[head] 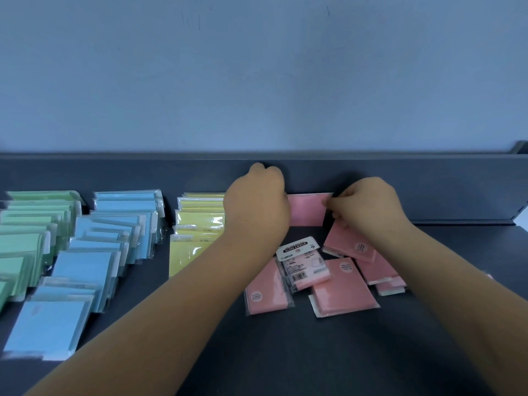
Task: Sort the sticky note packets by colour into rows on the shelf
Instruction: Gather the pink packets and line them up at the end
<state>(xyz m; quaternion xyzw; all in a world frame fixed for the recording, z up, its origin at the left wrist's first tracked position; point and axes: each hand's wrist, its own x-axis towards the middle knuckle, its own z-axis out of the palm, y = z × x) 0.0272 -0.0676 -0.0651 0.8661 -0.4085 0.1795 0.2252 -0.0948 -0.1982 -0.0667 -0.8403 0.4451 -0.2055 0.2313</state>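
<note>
Left hand: I am watching the left hand (257, 201) reaching to the back of the shelf (285, 352), its fingers curling round the left edge of the upright pink packet (307, 210) and covering that edge.
Right hand: the right hand (368, 204) is pinching the same packet's right edge, fingers bent tight.
Upright pink packet: it is standing on its lower edge between the two hands, leaning flat against the dark back panel (428, 190).
Loose pink packets: the loose pink packets (343, 287) are lying scattered just in front of the upright one, some overlapping, one tilting under the right hand.
Label-side packet: the label-side packet (303, 262) is lying among them, showing its printed "STICKY NOTE" card.
Sorted rows: to the left I am seeing the green row (31, 232), the blue row (100, 252) and the yellow row (197, 224), side by side and each overlapping from back to front.
</note>
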